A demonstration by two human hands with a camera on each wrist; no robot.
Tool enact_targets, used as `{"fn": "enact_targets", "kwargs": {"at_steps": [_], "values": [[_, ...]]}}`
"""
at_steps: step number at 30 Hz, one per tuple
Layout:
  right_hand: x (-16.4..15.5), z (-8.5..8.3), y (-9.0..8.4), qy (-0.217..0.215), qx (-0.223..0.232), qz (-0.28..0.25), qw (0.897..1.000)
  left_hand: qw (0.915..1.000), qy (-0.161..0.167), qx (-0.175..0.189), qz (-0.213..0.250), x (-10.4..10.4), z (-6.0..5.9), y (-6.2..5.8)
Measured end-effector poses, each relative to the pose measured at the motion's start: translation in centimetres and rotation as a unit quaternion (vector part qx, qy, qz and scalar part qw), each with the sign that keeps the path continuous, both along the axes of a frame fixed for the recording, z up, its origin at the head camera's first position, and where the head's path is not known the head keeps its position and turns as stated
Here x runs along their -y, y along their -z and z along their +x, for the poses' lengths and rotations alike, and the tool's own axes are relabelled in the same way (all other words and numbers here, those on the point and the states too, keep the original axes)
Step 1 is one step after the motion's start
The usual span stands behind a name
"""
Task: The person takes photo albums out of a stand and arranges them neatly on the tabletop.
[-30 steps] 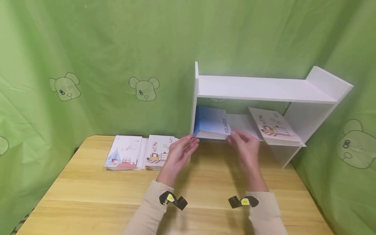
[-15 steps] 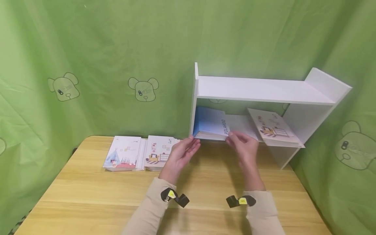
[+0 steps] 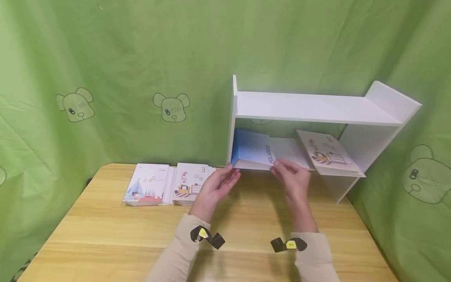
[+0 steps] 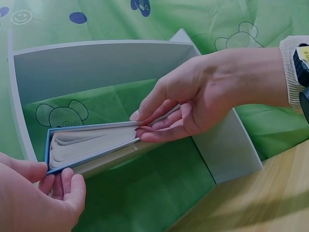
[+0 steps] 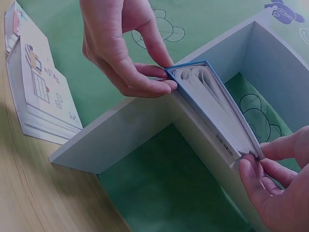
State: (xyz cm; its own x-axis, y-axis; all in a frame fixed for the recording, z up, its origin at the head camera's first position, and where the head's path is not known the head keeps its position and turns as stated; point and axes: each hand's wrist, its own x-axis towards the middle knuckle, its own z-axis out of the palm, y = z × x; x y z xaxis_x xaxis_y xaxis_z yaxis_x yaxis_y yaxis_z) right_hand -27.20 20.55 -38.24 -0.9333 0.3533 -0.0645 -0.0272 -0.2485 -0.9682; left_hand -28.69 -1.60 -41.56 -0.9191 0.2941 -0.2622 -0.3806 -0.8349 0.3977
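Note:
A blue-and-white photo album [image 3: 251, 147] lettered POLAROID lies flat on the lower board of the white shelf unit [image 3: 317, 107], at its left end. My left hand [image 3: 215, 188] pinches the blue spine corner, thumb above and fingers beneath, as the left wrist view shows. At the opposite front corner, my right hand [image 3: 292, 178] pinches the cover edges between thumb and fingers. The album's loose page ends [image 5: 207, 92] face me in the right wrist view. Its far end is hidden in the head view.
Another illustrated album [image 3: 327, 152] leans at the shelf's right side, its front edge jutting out. On the wooden table [image 3: 105, 235], albums with a tent picture [image 3: 148, 184] and a room picture [image 3: 188, 182] lie at the left. A green curtain [image 3: 123, 58] hangs behind.
Both hands keep their hold on the album, which has barely moved. The head view has shifted very slightly.

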Motion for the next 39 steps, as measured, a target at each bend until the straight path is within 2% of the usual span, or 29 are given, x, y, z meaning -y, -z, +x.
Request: {"fn": "enact_targets", "kwargs": {"at_steps": [3, 9, 14, 17, 25, 32, 39], "values": [[0.0, 0.3, 0.1, -0.002, -0.001, -0.005, 1.000, 0.9999, 0.010, -0.003, -0.008, 0.1, 0.1, 0.2], [-0.1, 1.1, 0.2, -0.010, 0.014, -0.006, 1.000, 0.9981, 0.030, -0.041, -0.034, 0.4, 0.4, 0.4], [-0.3, 1.6, 0.2, -0.023, 0.023, -0.047, 0.998, 0.9972, 0.040, -0.047, -0.042, 0.6, 0.8, 0.5], [-0.6, 2.0, 0.3, -0.044, 0.018, -0.069, 0.996, 0.9967, 0.044, -0.053, -0.044, 0.7, 1.2, 0.5], [-1.5, 2.7, 0.8, -0.109, 0.001, -0.087, 0.990, 0.9955, 0.053, -0.067, -0.040, 0.5, 2.4, 0.7], [-2.3, 3.1, 1.1, -0.157, -0.004, -0.083, 0.984, 0.9935, 0.057, -0.090, -0.040, 0.6, 3.0, 1.1], [-2.8, 3.2, 1.5, -0.187, -0.007, -0.066, 0.980, 0.9935, 0.060, -0.085, -0.046, 0.7, 3.1, 1.5]]}}
